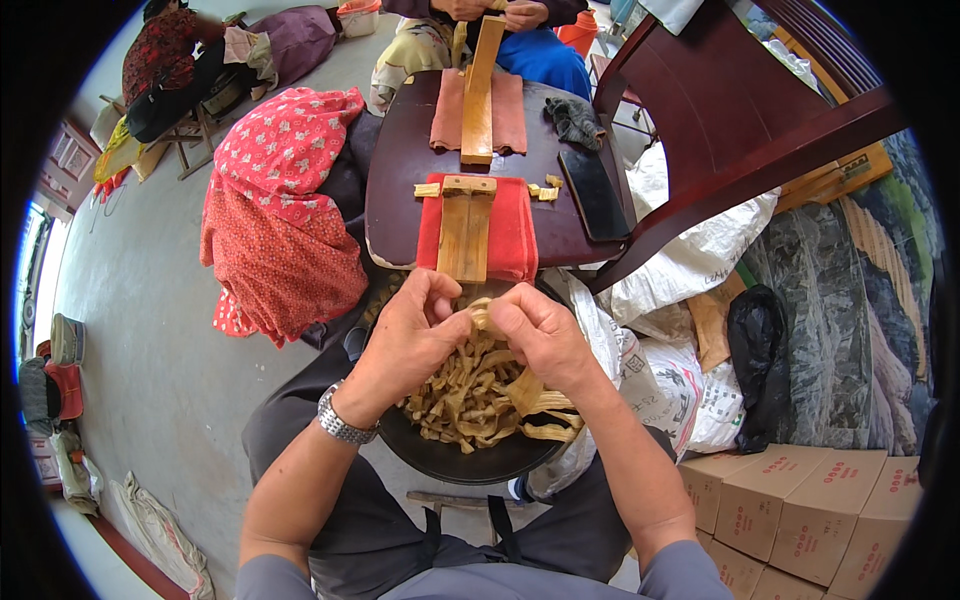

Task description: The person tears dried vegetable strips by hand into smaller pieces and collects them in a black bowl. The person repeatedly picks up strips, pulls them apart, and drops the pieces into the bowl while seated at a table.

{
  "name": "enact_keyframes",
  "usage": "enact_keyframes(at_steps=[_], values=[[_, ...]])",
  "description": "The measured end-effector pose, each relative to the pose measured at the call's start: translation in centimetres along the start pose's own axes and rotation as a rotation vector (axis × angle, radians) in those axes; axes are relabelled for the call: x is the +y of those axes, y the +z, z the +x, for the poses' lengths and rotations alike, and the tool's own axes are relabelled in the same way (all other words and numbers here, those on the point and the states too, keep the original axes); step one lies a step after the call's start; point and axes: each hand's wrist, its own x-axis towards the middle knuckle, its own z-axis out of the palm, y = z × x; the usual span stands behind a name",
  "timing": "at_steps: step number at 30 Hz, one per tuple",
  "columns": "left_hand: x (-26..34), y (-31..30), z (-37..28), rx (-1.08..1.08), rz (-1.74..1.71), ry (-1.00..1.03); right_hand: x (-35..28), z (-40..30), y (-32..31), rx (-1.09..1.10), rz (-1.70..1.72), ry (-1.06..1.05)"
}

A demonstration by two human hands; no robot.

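Note:
My left hand (420, 326) and my right hand (541, 336) meet over a round black basin (465, 472). Between the fingertips of both is a pale, folded strip of dried plant material (482, 311). Many yellowish-brown dried pieces (457, 390) fill the basin, with longer flat strips (551, 409) under my right forearm. Just beyond my hands, a wooden board with a crosspiece (465, 232) rests on a folded red cloth (514, 232) on the dark wooden chair seat (390, 217). Small cut pieces (546, 192) lie beside the board.
A second wooden board (480, 112) lies on a pinkish cloth across the seat, before another person's hands (495, 11). A black phone (594, 196) and a grey glove (576, 121) are at right. White woven sacks (660, 277) and cardboard boxes (795, 502) stand to the right.

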Motion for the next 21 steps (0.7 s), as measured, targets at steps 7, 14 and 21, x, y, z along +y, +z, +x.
enact_keyframes(at_steps=[7,14,21], values=[[0.6,0.6,-1.2,-0.272,-0.195,-0.016,0.8,0.3,0.3,0.068,-0.161,-0.125],[-0.2,0.0,-0.7,-0.013,-0.196,-0.012,-0.1,0.2,1.0,0.084,-0.197,-0.107],[-0.7,-2.8,-0.1,0.009,-0.221,-0.008,-2.2,-0.2,-1.3,0.006,0.047,0.130]])
